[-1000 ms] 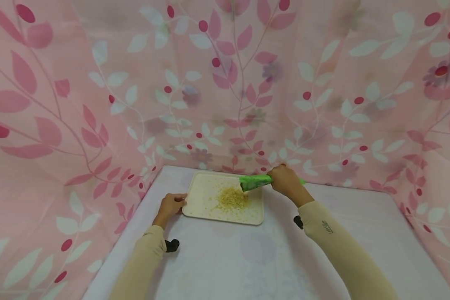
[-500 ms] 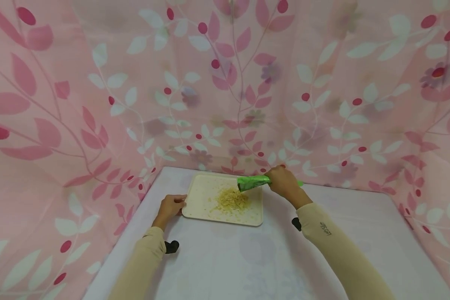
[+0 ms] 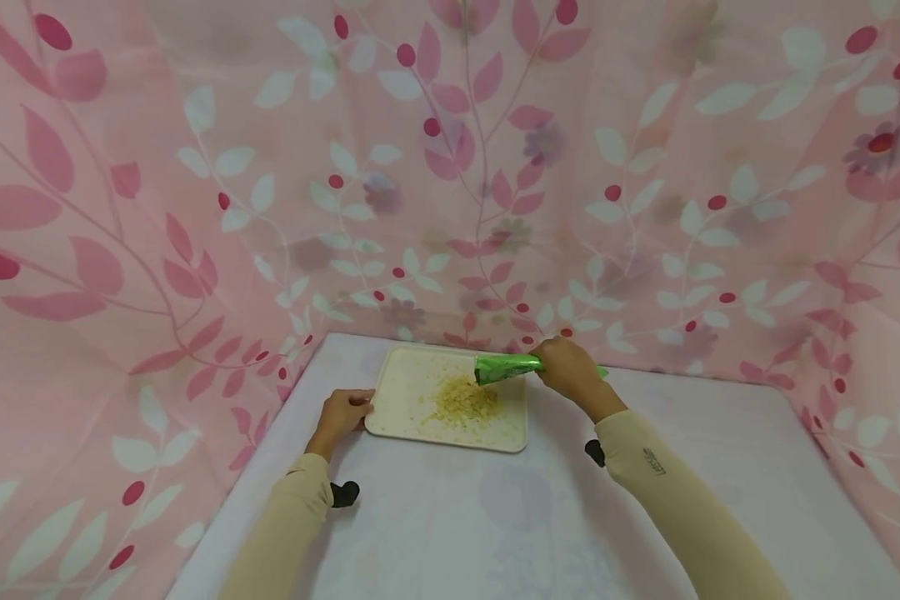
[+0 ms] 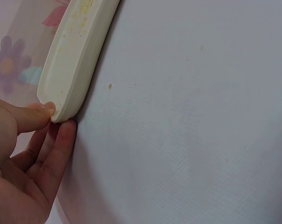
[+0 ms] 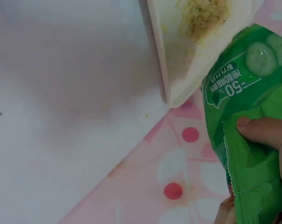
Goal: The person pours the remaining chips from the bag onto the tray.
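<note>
A cream rectangular tray (image 3: pixel 399 392) lies on the table's far part, with a heap of yellow crumbs (image 3: pixel 459 403) right of its middle. My left hand (image 3: pixel 340 414) pinches the tray's left end; in the left wrist view the thumb (image 4: pixel 36 116) is on the rim and the fingers are beneath it. Over the tray's right side, my right hand (image 3: pixel 568 367) grips a green snack bag (image 3: pixel 506 367) tilted with its mouth toward the crumbs. Printed cucumber slices and white lettering show on the bag in the right wrist view. What is inside the bag is hidden.
A white cloth covers the table (image 3: pixel 450 517), with a few tiny crumbs (image 4: pixel 110 86) on it. Pink floral curtains (image 3: pixel 480 167) rise behind the table and on both sides, close to the tray's far edge.
Compared with a second ago, the bag has shifted slightly left and a little lower over the crumbs. The left hand and the tray stay almost where they were.
</note>
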`<state>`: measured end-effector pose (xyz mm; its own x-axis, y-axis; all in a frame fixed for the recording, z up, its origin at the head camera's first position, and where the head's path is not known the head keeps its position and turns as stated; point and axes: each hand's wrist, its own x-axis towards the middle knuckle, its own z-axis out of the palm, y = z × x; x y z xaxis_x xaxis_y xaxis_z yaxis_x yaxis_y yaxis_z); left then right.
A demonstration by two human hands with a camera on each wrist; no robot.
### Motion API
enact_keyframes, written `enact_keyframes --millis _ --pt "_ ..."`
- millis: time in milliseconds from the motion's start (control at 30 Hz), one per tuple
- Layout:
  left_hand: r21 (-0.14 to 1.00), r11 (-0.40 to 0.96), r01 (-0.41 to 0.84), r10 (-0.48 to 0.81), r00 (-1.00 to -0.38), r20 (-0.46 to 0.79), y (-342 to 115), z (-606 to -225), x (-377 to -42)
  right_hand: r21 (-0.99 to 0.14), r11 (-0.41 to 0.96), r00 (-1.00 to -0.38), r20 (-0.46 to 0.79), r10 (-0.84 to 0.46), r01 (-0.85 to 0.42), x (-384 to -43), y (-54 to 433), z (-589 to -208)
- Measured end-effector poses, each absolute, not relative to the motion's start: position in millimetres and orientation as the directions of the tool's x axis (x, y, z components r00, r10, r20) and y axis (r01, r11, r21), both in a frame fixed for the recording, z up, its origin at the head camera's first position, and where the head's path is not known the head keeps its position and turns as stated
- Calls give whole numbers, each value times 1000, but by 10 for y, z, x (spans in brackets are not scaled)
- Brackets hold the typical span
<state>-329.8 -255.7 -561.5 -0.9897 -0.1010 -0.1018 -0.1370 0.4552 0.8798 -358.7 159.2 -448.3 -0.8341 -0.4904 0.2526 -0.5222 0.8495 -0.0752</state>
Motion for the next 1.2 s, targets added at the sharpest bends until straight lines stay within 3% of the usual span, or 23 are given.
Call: enact_keyframes --millis 233,467,700,933,1200 --pt "872 463 -157 -108 -987 -121 -2552 -5640 -3324 -149 822 -812 325 -485 -550 -3589 1545 -4395" --pt "876 459 -151 -107 -988 -115 -2541 -5627 -3327 5 849 -824 240 -513 -528 -3620 1481 -4355" --pt "876 462 -139 -109 -989 -100 -2540 -5619 -3303 -145 802 -790 339 -510 -580 -3609 1451 -4322" --pt "881 453 -138 -106 -989 -101 -2549 -5628 -3319 1 860 -826 276 -491 -510 -3627 1463 -4434" --pt "884 441 -157 -111 -987 -120 -2546 -5637 -3312 -101 789 -764 348 -543 -607 -3598 1458 -4391"
